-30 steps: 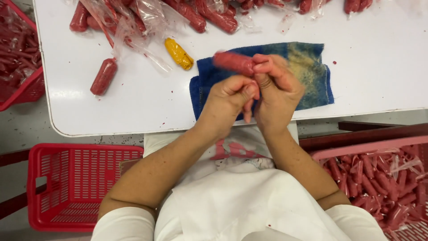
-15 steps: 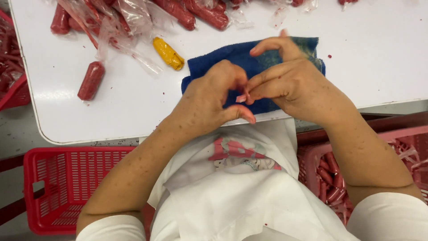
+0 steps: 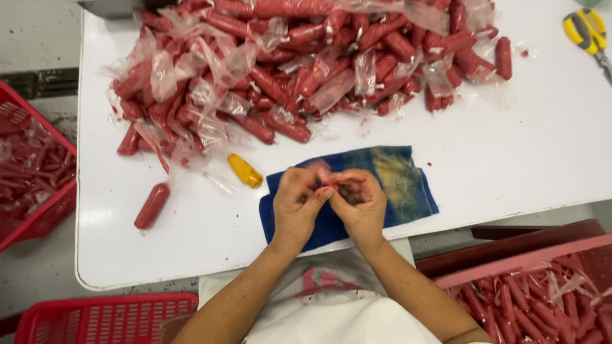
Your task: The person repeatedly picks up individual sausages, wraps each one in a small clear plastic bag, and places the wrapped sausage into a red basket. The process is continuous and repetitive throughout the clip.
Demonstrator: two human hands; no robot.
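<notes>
My left hand [image 3: 294,205] and my right hand [image 3: 362,205] are pressed together over a blue cloth [image 3: 408,185] on the white table [image 3: 510,159]. Both sets of fingers pinch a small red sausage [image 3: 347,191], which my fingers mostly hide. A yellow knife-like tool [image 3: 245,171] lies just left of the cloth, a short way from my left hand. A single red sausage [image 3: 152,205] lies further left near the table's edge.
A big pile of red sausages and torn clear wrappers [image 3: 287,64] covers the far side of the table. Yellow-handled scissors [image 3: 590,32] lie at the far right. Red baskets stand at the left [image 3: 32,172], lower left [image 3: 95,318] and lower right [image 3: 542,299]; the left and lower-right ones hold sausages.
The view has tilted up, bringing the sausage pile into sight. My right hand's fingers, raised half a second ago, have closed against my left hand.
</notes>
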